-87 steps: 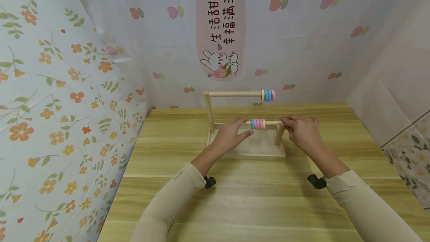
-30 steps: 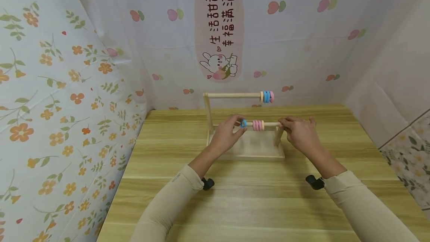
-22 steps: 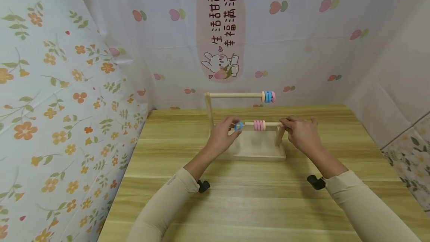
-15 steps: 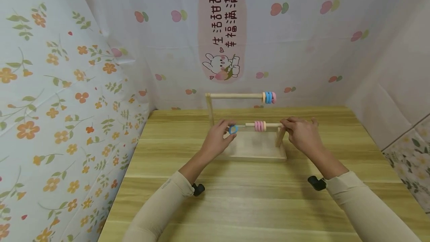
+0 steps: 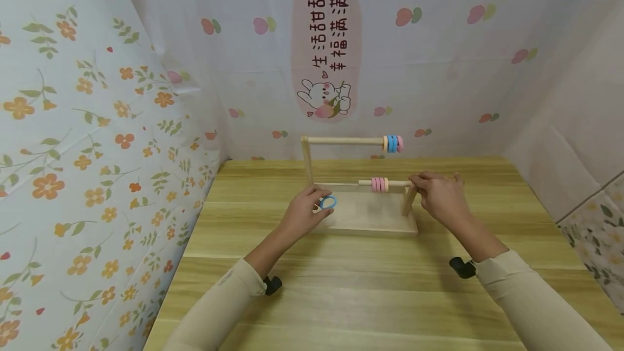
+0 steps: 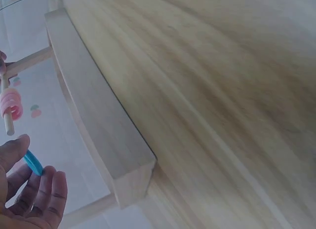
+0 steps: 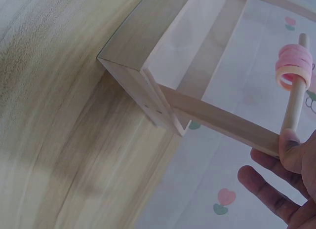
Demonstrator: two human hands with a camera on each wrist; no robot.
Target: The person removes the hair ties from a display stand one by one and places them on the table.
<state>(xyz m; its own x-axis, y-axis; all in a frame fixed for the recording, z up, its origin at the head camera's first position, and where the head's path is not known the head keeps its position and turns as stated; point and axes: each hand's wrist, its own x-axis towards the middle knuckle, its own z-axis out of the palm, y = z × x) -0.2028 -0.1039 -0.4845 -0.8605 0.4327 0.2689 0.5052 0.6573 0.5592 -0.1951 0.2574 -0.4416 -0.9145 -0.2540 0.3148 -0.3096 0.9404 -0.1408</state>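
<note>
Blue ring [image 6: 33,163] pinched in left hand [image 5: 301,213]; right hand [image 5: 442,195] apart

The rectangular pale-wood base [image 5: 375,213] rests on the wood-grain tabletop [image 5: 380,286]. Round pink rings [image 5: 378,184] encircle the cylindrical pale-wood lower rod [image 5: 398,183], right of the round blue ring [image 6: 33,163] and above the base.

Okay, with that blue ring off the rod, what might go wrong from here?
The blue ring might slip, since the left hand pinches just one side of it. The pink rings could slide off the lower rod, whose left end is free. The wooden rack might tilt if the right hand pushes on the corner it grips.
</note>
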